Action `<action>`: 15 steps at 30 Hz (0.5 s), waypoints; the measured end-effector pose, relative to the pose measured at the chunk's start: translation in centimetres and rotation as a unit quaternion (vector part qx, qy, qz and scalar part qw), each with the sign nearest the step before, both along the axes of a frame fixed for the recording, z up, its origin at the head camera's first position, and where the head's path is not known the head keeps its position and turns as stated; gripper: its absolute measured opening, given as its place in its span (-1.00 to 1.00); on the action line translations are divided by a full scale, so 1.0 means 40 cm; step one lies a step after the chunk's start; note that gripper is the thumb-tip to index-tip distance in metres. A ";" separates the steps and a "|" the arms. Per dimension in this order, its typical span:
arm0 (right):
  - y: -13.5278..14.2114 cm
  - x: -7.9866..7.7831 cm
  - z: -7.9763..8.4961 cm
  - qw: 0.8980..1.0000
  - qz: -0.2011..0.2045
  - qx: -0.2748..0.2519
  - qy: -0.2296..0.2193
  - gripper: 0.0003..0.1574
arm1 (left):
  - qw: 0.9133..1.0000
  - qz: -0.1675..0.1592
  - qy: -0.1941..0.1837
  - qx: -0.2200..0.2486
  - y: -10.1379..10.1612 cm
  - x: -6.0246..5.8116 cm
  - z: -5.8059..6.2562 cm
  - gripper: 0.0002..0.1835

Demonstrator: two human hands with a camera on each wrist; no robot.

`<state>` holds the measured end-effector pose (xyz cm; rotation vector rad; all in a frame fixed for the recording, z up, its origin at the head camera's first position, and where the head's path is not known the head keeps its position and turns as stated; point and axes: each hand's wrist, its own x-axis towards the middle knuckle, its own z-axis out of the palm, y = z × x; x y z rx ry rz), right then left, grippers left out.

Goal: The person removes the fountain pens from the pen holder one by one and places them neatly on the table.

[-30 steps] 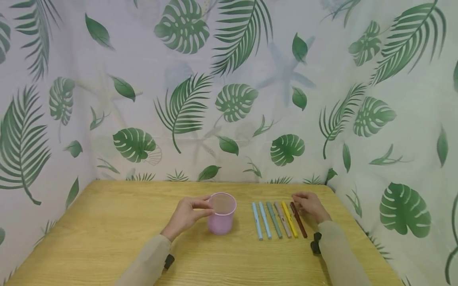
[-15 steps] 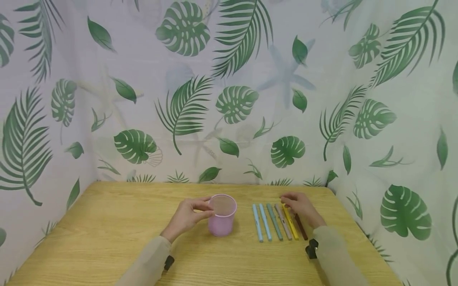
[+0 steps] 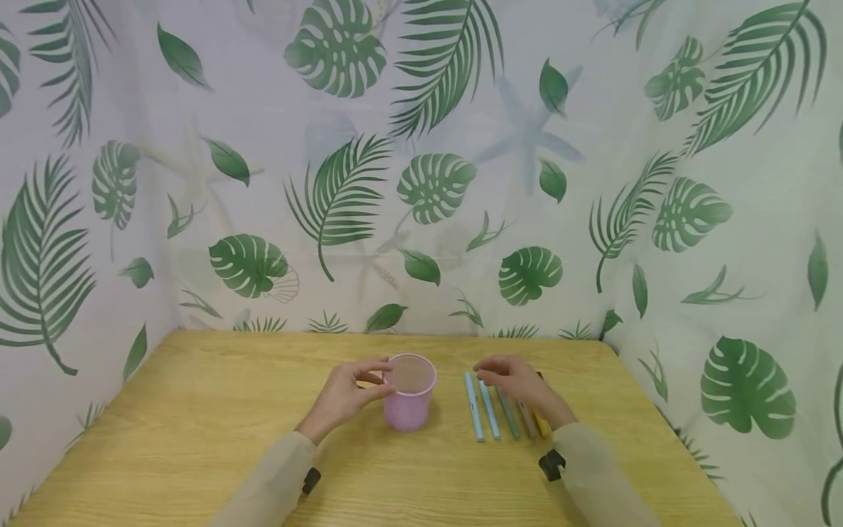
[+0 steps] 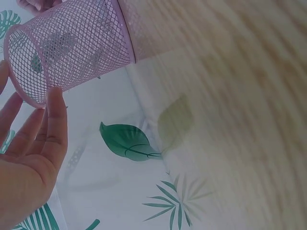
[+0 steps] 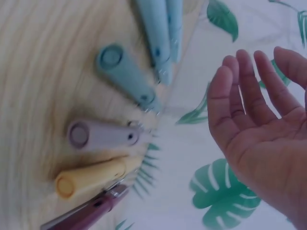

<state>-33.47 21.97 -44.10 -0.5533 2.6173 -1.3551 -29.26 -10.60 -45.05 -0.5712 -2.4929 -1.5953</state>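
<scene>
A pink mesh pen cup [image 3: 407, 413] stands upright on the wooden table. My left hand [image 3: 344, 395] holds it at the rim, with thumb and fingers spread round the near-left side; the left wrist view shows its fingertips at the cup's rim [image 4: 48, 72]. To the right, my right hand [image 3: 520, 382] hovers over a row of pens, fingers relaxed and holding nothing. Two light blue pens [image 3: 474, 417] lie leftmost. After them come a teal-green pen [image 5: 122, 72], a greyish-pink pen [image 5: 103, 133], a yellow pen [image 5: 96, 177] and a dark red pen [image 5: 93, 210]. The right hand and forearm partly cover them in the head view.
The wooden table [image 3: 230, 424] reaches back to a white curtain [image 3: 263, 197] with green leaf prints, which also encloses both sides. A small black device [image 3: 552, 465] sits at the right wrist, another [image 3: 312, 481] at the left.
My right hand has moved left, from the dark red pen across the row to above the light blue pens. My left hand and the cup have stayed in place.
</scene>
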 end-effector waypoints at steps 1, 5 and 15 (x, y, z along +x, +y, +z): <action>-0.006 0.005 0.001 1.000 0.007 0.006 0.010 -0.55 | 1.000 0.000 0.000 0.000 0.000 0.001 -0.001 -0.61; -0.026 0.028 0.004 0.998 0.003 0.045 0.053 -0.59 | 1.000 0.004 -0.002 -0.001 -0.002 0.006 -0.004 -0.57; -0.077 0.086 0.016 0.988 -0.018 0.103 0.114 -0.54 | 0.996 0.055 0.016 -0.072 -0.030 0.017 0.009 -0.55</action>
